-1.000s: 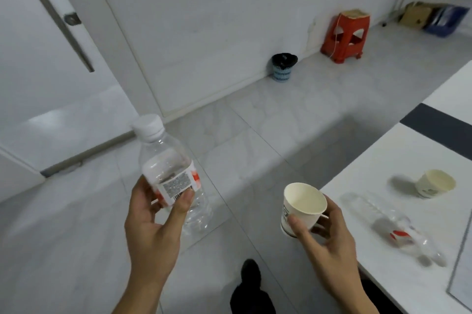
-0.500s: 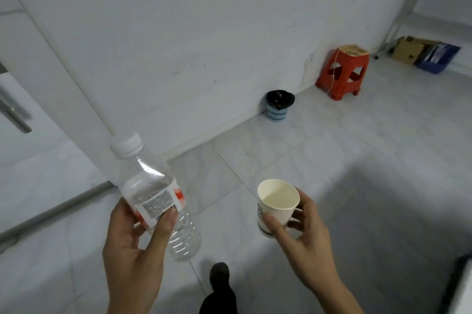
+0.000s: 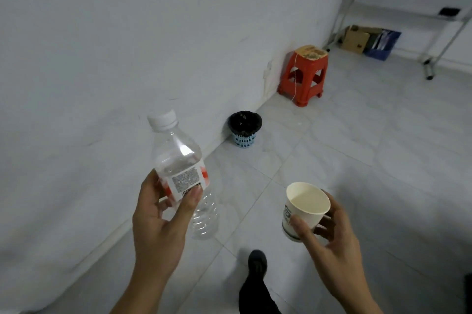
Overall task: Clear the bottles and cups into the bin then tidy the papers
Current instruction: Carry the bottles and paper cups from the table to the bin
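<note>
Step in hand: carrying rubbish to the bin. Left hand (image 3: 158,224) grips the clear bottle (image 3: 181,168) at its label; right hand (image 3: 332,242) pinches the paper cup (image 3: 304,209). Bin (image 3: 244,132) at 12 o'clock, well apart. Next, probably: approach, release both over its opening.

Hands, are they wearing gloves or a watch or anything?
No. The left hand and the right hand are bare: no gloves, rings or watch show, and no sleeves reach into the picture either. Lower down you can see a dark shoe and a dark trouser leg.
</note>
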### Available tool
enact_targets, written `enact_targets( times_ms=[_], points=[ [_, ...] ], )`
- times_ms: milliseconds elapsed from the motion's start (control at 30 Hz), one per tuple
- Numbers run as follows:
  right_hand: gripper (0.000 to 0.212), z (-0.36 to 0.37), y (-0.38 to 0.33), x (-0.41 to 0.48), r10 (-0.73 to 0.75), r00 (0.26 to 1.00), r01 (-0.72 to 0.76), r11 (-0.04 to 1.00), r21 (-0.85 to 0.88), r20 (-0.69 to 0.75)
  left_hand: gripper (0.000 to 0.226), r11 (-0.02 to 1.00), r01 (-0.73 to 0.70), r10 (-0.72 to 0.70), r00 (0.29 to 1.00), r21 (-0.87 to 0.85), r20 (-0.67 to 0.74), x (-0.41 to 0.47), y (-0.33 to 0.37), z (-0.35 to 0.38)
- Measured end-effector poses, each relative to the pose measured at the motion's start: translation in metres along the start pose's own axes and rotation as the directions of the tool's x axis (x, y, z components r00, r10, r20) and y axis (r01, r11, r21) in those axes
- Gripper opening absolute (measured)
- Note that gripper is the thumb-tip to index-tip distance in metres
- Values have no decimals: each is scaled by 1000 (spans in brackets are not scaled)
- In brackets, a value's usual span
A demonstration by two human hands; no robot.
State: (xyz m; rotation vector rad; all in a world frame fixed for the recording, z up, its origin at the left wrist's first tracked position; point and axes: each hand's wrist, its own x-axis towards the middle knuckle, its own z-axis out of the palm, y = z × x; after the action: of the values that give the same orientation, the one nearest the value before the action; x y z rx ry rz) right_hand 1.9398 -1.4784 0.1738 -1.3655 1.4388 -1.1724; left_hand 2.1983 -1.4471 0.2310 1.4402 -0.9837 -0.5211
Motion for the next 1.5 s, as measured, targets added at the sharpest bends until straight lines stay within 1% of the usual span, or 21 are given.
enact_targets(
  times_ms=[167,233,333,433,600,733,800,867,933,1000,1067,1167,1267,1333,1400,1500],
  points=[
    [74,43,30,173,30,998,-29,999,21,-53,55,999,-21,19,999,31,40,148,-45,99],
    [78,60,23,245,46,998,-46,999,22,-40,56,999,1,-3,999,39,32,207,-50,131],
    [80,85,2,352,22,1000,-22,1000,0,3,61,998,20,-20,1000,54,-5,296,-54,171],
    [81,109,-14,447,7,999,-6,1000,-17,52,60,997,39,-36,998,67,-44,375,-63,202],
    [77,152,-4,578,35,997,-31,998,-58,67,57,993,110,-106,992,50,-73,499,-113,256],
    [77,193,30,681,94,994,-88,990,-111,52,57,985,167,-168,986,47,10,600,-175,312],
    [78,213,38,731,136,991,-133,984,-120,17,58,979,200,-203,977,48,67,652,-201,339],
    [79,231,41,783,177,984,-179,975,-135,-25,63,969,242,-247,962,58,117,702,-223,368],
    [78,249,50,834,210,977,-213,967,-139,-37,65,957,280,-290,944,80,155,747,-250,398],
    [77,267,71,878,256,966,-257,954,-152,-28,63,942,306,-328,925,136,189,783,-284,427],
    [75,288,106,912,322,947,-319,930,-181,-16,61,919,332,-375,903,215,208,811,-329,454],
    [75,324,188,953,448,894,-439,872,-215,-6,61,856,410,-478,859,313,183,833,-423,495],
    [75,368,301,980,574,819,-555,794,-249,2,62,785,493,-571,811,375,129,829,-540,531],
    [76,399,387,993,639,769,-608,738,-291,15,66,755,521,-596,798,397,88,819,-620,554],
    [79,428,470,1000,685,728,-630,690,-357,40,68,742,538,-606,793,399,59,806,-694,574],
    [84,466,574,1003,733,676,-646,638,-418,74,60,718,557,-628,777,417,42,784,-793,595]
  ],
)
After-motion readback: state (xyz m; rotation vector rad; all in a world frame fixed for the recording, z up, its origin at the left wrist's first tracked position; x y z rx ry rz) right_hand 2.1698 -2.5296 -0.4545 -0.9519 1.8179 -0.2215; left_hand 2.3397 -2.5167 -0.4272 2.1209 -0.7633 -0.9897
